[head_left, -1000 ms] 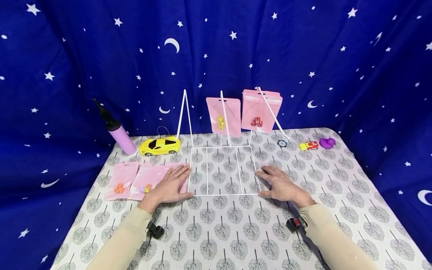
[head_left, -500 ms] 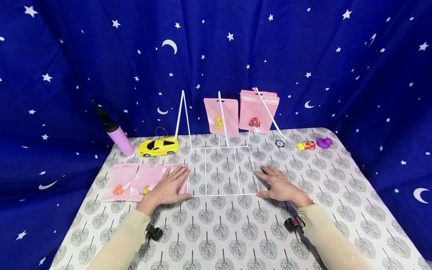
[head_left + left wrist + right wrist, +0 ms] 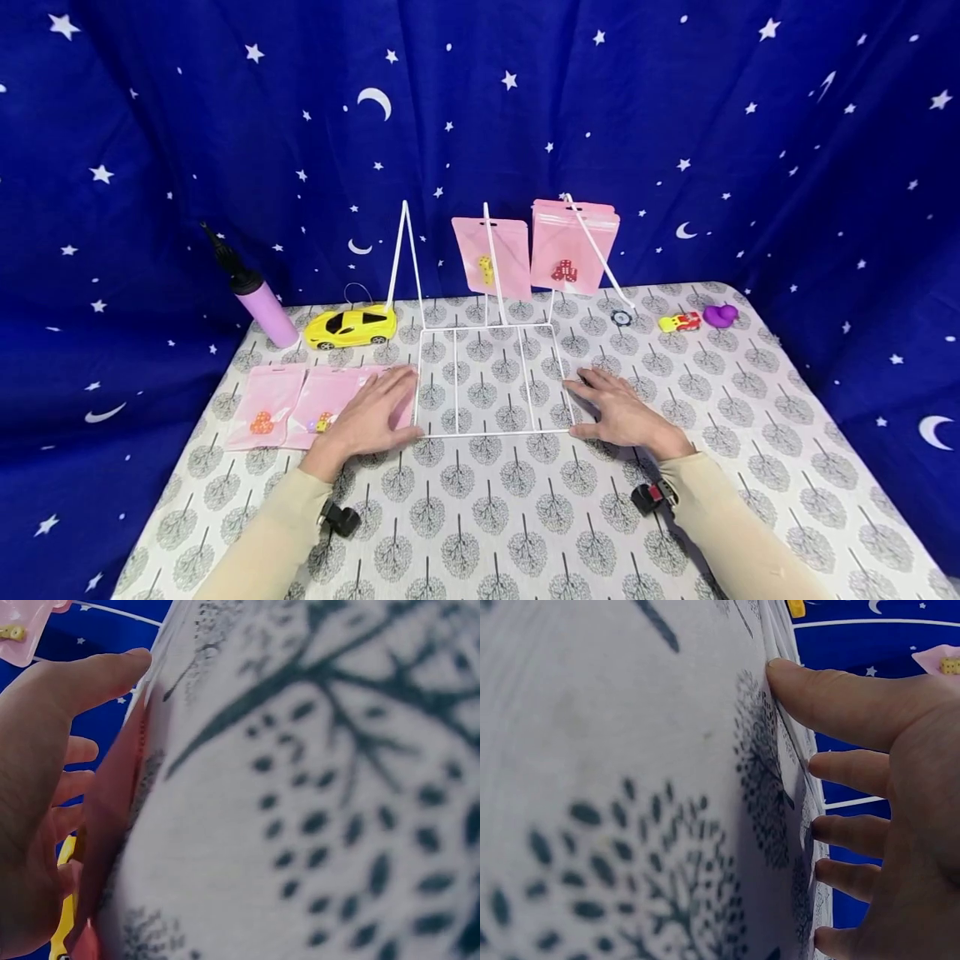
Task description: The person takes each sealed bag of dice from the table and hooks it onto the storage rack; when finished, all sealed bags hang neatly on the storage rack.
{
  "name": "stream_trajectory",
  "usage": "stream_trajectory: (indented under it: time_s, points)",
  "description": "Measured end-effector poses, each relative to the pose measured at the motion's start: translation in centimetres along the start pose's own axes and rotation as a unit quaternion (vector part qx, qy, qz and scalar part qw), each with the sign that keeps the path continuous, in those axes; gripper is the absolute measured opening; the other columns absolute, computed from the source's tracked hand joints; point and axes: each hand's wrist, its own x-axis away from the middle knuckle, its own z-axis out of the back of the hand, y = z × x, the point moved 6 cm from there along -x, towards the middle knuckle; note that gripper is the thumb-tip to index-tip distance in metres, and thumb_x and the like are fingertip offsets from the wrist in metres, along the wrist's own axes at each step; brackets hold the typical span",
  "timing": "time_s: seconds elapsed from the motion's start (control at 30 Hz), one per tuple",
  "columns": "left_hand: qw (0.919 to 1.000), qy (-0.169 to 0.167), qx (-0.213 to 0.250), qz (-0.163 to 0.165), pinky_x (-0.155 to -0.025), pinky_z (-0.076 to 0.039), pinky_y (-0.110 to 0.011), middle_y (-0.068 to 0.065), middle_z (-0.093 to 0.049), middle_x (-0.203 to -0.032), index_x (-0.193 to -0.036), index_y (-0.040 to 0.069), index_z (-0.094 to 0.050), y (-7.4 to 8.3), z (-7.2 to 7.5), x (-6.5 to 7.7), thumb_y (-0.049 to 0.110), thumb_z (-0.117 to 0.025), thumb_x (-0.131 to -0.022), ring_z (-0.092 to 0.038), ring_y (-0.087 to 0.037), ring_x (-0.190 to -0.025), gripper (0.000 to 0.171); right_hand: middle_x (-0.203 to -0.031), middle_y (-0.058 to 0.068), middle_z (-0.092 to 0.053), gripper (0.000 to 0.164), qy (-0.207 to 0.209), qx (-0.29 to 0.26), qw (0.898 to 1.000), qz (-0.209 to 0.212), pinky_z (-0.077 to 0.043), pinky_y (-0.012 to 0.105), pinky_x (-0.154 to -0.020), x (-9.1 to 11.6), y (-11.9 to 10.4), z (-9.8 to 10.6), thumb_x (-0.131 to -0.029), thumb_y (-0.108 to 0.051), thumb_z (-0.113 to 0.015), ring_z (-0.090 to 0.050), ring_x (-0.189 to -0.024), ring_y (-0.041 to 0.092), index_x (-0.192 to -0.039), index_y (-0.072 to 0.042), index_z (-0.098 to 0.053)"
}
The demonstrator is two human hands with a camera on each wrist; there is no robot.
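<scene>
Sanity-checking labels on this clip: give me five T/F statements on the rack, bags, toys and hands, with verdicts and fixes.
1. A yellow-dice bag hangs on the middle prong of the white rack. True.
2. The left hand holds the red-dice bag. False: the red-dice bag hangs on the right prong, away from the left hand.
3. The orange-dice bag lies on the table. True.
4. The purple duck is left of the big yellow car. False: the purple duck is at right, the big yellow car at left.
5. The right hand is at the rack's right side. True.
</scene>
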Motion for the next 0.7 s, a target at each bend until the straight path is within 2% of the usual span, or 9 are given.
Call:
stream_trajectory:
  time_s: [0.1,0.23,0.4,0.7]
  points:
    - [0.9999,0.006,0.012,0.006,-0.119,-0.017,-0.06,-0.012,-0.023,-0.161,-0.152,0.004,-0.029,-0.2,0.2,0.1,0.062,-0.063,-0.083,-0.023,-0.034,-0.147,0.096,-0.154,0.027,-0.031,0.08,0.0,0.006,1.0,-0.001,-0.018,0.076,-0.108,0.1,0.0,0.1,-0.079,-0.049,-0.074,-0.024,-0.141,0.05,-0.145,-0.013,-0.047]
    - [0.9987,0.019,0.037,0.027,-0.119,-0.021,-0.057,-0.012,-0.022,-0.162,-0.154,0.009,-0.026,-0.6,0.7,0.6,0.058,-0.066,-0.084,-0.024,-0.034,-0.147,0.095,-0.154,0.027,-0.032,0.08,0.001,0.008,1.0,0.001,-0.018,0.075,-0.109,0.1,-0.1,0.1,-0.079,-0.048,-0.075,-0.024,-0.141,0.05,-0.145,-0.013,-0.047]
    - [0.9969,0.04,0.055,0.04,-0.115,-0.026,-0.059,-0.012,-0.022,-0.162,-0.155,0.014,-0.024,-0.8,1.3,1.4,0.055,-0.067,-0.085,-0.028,-0.038,-0.145,0.092,-0.154,0.027,-0.03,0.081,-0.002,-0.001,1.0,0.004,-0.017,0.075,-0.109,0.1,-0.5,0.1,-0.078,-0.045,-0.077,-0.024,-0.141,0.05,-0.145,-0.013,-0.047]
    - [0.994,0.065,0.068,0.056,-0.112,-0.026,-0.067,-0.002,-0.025,-0.161,-0.155,0.018,-0.028,-0.3,2.8,2.4,0.054,-0.068,-0.085,-0.032,-0.036,-0.143,0.088,-0.154,0.027,-0.03,0.08,-0.002,-0.002,1.0,0.0,-0.016,0.076,-0.108,0.1,-0.3,0.2,-0.079,-0.048,-0.075,-0.023,-0.141,0.051,-0.145,-0.013,-0.046]
